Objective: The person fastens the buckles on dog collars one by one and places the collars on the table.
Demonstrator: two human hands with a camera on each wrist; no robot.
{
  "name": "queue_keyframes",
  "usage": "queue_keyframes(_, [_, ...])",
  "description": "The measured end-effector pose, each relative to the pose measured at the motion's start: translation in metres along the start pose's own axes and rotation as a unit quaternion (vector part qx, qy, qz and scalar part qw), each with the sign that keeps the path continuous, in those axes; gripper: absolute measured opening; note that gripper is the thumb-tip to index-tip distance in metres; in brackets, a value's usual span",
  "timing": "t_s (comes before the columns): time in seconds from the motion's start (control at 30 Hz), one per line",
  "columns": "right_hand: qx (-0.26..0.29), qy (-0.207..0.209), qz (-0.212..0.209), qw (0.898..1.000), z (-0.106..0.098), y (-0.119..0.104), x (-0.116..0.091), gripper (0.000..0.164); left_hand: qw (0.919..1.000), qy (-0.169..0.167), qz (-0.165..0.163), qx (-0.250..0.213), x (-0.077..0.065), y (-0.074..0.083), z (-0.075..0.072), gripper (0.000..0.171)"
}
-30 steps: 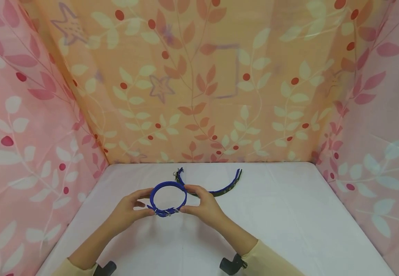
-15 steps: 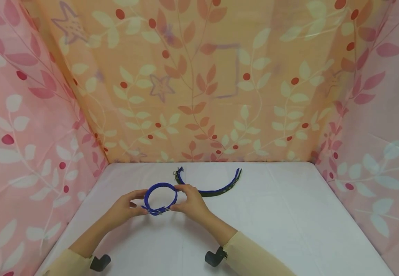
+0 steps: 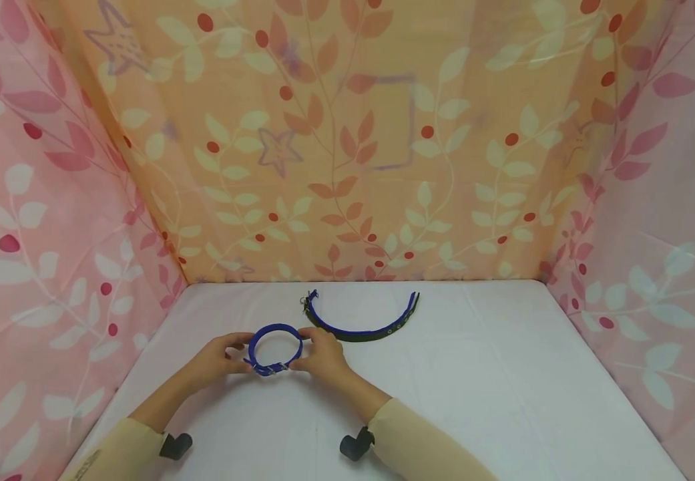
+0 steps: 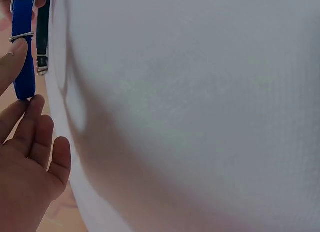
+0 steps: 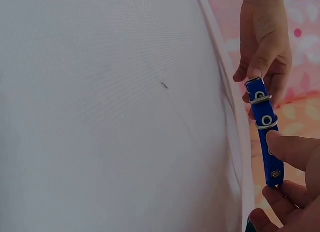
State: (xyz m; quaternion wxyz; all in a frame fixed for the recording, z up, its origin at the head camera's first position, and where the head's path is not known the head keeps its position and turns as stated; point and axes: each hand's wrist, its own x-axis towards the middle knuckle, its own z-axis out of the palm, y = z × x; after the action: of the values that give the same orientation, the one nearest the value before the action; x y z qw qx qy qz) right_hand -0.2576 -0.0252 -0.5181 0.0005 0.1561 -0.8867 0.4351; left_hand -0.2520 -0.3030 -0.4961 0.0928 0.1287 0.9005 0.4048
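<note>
A blue buckle collar (image 3: 276, 327), fastened into a ring, is held a little above the white table with its buckle side toward me. At the ring's left side, my left hand (image 3: 211, 362) pinches it between thumb and fingertips. My right hand (image 3: 324, 359) holds the opposite side the same way. Metal eyelets and silver keepers show on the blue strap (image 5: 274, 164) in the right wrist view. Just behind my right hand, a second collar (image 3: 365, 336), dark green with a blue inner side, lies unfastened in a wide curve on the table.
The table (image 3: 473, 374) is covered in white cloth. Leaf-patterned curtains, pink at the sides and orange at the back (image 3: 347, 200), enclose it. A small dark mark (image 5: 165, 85) shows on the cloth in the right wrist view.
Both hands have moved left and slightly down with the blue collar, which now sits clear of the second collar in the head view. The second collar has stayed in place.
</note>
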Motion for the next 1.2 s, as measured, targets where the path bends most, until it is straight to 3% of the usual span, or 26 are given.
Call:
queue_keyframes(0.43, [-0.061, 0.011, 0.024, 0.998, 0.010, -0.003, 0.007, 0.071, 1.0000, 0.006, 0.003, -0.006, 0.008, -0.016, 0.004, 0.070])
queue_keyframes(0.8, [-0.139, 0.025, 0.029, 0.990, 0.019, -0.003, 0.010, 0.070, 0.9999, 0.000, -0.012, -0.001, 0.010, -0.015, 0.005, 0.070])
queue_keyframes(1.2, [-0.158, 0.024, 0.020, 0.987, 0.019, -0.004, 0.009, 0.064, 0.9988, -0.014, -0.033, 0.033, 0.013, -0.015, 0.005, 0.072])
